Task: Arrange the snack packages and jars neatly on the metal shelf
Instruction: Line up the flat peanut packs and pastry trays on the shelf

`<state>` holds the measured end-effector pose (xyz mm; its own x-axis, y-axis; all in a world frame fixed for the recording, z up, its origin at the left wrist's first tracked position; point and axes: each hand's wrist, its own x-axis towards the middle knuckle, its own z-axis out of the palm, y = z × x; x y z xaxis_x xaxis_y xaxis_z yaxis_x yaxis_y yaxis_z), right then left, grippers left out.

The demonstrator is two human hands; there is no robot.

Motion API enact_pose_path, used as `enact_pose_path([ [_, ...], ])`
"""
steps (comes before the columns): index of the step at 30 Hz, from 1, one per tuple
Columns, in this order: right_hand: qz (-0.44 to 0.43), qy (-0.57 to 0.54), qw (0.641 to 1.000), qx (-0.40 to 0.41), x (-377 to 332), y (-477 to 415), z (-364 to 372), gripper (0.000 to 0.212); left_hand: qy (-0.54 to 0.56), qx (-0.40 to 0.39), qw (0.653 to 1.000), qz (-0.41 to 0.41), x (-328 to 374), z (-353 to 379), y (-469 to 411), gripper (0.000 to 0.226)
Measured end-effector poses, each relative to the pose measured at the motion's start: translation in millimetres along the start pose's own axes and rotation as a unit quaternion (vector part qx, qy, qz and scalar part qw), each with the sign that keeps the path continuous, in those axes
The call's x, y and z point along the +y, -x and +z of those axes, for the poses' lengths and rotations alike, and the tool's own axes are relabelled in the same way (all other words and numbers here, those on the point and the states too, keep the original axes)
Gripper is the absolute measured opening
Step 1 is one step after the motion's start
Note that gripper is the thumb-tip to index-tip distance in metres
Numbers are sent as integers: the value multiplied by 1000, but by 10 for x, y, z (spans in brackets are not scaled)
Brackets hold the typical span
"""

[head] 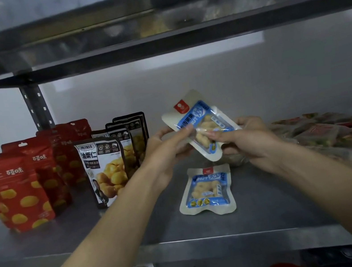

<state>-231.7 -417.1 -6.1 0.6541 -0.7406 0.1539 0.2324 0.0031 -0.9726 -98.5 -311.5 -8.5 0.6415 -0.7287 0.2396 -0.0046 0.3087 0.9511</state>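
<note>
Head view, grip: the left hand (163, 149) and right hand (248, 140) both pinch the blue-and-white packet (199, 126), fingers clamped on its edges.
Head view, task thing: the packet hangs tilted above the metal shelf (139, 224), not touching it. A second matching packet (206, 191) lies flat at 6 o'clock from it.
Risk: the slick, limp film could slip from the fingertips. Stood upright, it would likely flop over.
Risk, neighbours: a leftward sweep could topple the black-and-white pouches (106, 169), close at 9 o'clock.
Around: red pouches (13, 190) stand further out at 9 o'clock, and a loose heap of red packets (335, 135) lies at 3 o'clock.
In the way: the flat packet occupies the spot below.
</note>
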Motion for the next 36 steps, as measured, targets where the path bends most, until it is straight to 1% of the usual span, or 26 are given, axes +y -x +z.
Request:
enact_pose_path([
  [2,13,16,1000,-18,64,4,33,52,-40,-25,999,-3,-66,15,31,38],
  [4,13,58,998,-37,109,5,36,50,-63,-12,998,0,-111,10,18,32],
  [6,-8,141,989,-45,146,23,18,40,-78,4,997,4,-140,-31,-10,31],
  [7,-29,201,978,-47,160,52,11,34,-87,13,996,5,-150,-57,-23,30],
  [9,-64,318,944,-62,197,139,14,29,-95,38,995,0,-189,-126,-51,27],
  [10,-75,367,924,-78,218,187,21,32,-96,56,994,-2,-210,-161,-64,24],
  [12,-88,446,884,-111,269,245,33,46,-109,87,990,-7,-251,-231,-87,18],
  [13,-91,472,869,-116,291,258,37,51,-116,96,989,-9,-272,-263,-100,15],
  [14,-90,483,864,-111,295,277,47,53,-120,100,988,-10,-291,-290,-109,12],
  [15,-82,486,864,-97,294,284,51,55,-122,103,987,-11,-307,-310,-115,10],
  [17,-58,482,871,-73,296,277,51,66,-126,110,986,-12,-346,-333,-123,12],
  [20,1,463,884,-68,321,245,13,87,-130,114,985,-23,-412,-341,-122,16],
  [21,21,447,892,-70,330,243,-2,90,-129,116,984,-27,-438,-348,-126,15],
  [23,44,411,908,-75,338,255,-32,85,-129,122,984,-34,-479,-358,-140,13],
  [27,65,340,934,-91,299,316,-103,49,-150,133,979,-36,-519,-362,-184,11],
  [30,70,335,936,-82,251,366,-210,45,-188,127,973,-41,-538,-335,-204,12],
  [31,71,343,934,-74,242,384,-251,49,-202,122,971,-43,-543,-322,-204,11],
  [33,76,360,928,-57,241,425,-338,62,-231,107,966,-45,-552,-300,-201,6],
  [36,62,368,927,-38,257,520,-456,86,-262,79,961,-50,-571,-295,-196,12],
])
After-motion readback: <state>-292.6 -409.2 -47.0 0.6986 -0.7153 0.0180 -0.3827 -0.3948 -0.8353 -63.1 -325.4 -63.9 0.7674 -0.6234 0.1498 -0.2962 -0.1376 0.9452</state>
